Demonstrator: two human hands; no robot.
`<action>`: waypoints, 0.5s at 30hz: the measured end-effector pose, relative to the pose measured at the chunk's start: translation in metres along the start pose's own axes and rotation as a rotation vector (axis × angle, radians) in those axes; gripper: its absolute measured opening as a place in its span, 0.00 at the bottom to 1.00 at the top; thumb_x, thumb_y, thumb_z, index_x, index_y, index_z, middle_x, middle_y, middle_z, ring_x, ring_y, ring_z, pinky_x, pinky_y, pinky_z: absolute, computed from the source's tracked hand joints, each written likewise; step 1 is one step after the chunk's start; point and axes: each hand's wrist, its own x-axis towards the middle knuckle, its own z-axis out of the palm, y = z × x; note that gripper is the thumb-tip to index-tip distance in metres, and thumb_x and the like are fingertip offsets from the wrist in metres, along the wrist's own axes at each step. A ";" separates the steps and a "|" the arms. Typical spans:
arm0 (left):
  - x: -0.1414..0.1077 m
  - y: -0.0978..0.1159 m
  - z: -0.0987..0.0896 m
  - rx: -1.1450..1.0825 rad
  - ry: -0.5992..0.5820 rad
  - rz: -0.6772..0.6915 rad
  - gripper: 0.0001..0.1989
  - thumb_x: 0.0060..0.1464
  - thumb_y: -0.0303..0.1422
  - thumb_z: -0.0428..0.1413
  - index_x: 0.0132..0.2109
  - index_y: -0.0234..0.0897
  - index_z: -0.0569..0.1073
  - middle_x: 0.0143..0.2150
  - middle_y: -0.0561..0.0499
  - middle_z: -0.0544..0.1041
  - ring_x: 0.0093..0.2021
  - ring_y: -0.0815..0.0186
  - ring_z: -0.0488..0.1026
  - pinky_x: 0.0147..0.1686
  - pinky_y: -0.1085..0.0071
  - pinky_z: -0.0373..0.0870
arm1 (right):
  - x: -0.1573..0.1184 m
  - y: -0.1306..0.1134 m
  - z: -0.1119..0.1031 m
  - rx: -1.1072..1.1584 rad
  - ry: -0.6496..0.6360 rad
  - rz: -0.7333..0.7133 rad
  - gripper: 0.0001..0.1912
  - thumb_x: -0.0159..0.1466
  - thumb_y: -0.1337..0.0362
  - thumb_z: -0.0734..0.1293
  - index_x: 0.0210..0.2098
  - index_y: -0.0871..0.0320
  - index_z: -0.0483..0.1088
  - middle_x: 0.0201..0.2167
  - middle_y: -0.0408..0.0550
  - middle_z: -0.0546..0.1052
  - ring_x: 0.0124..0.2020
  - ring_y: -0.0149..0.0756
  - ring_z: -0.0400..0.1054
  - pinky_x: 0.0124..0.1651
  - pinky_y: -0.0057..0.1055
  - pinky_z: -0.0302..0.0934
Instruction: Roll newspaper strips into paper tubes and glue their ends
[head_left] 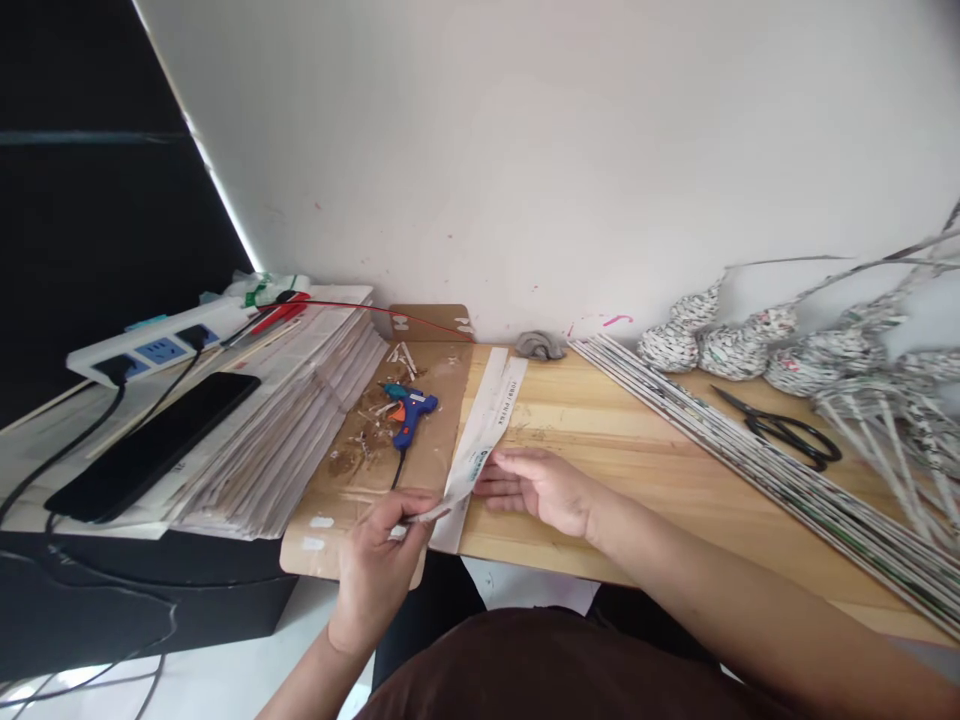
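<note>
White paper, printed with dark lettering and a green mark, makes up the printed strip (491,425), which slants over the worktop (600,420) between the two hands. Its near end is narrowed, apparently rolled, and the left hand (379,550) has that end in its grip, pinched between thumb and fingers. The right hand (544,490) is at the strip's right edge, fingers bent towards it; whether its grip closes on the paper I cannot tell. Another pale strip (448,532) lies beneath, along the edge of the brown cardboard (442,455).

On that cardboard rests a blue glue gun (409,418) with an orange trigger (bits of paper are scattered beside its nozzle). Further left stands a stack of newspaper sheets (300,440), carrying a black phone (154,445) and a white power strip (161,345). A grey cloth (540,346) sits against the wall. To the right, long paper rods (750,475) run diagonally, with black scissors (784,428) just beside them and woven gourd shapes (667,347) behind.
</note>
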 end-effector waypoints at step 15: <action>0.012 0.039 0.013 -0.334 -0.657 0.272 0.08 0.54 0.37 0.56 0.39 0.40 0.76 0.39 0.46 0.78 0.40 0.63 0.74 0.40 0.67 0.71 | 0.035 -0.037 -0.046 -0.169 0.343 -0.065 0.03 0.59 0.70 0.67 0.30 0.65 0.72 0.20 0.48 0.76 0.18 0.28 0.68 0.20 0.22 0.64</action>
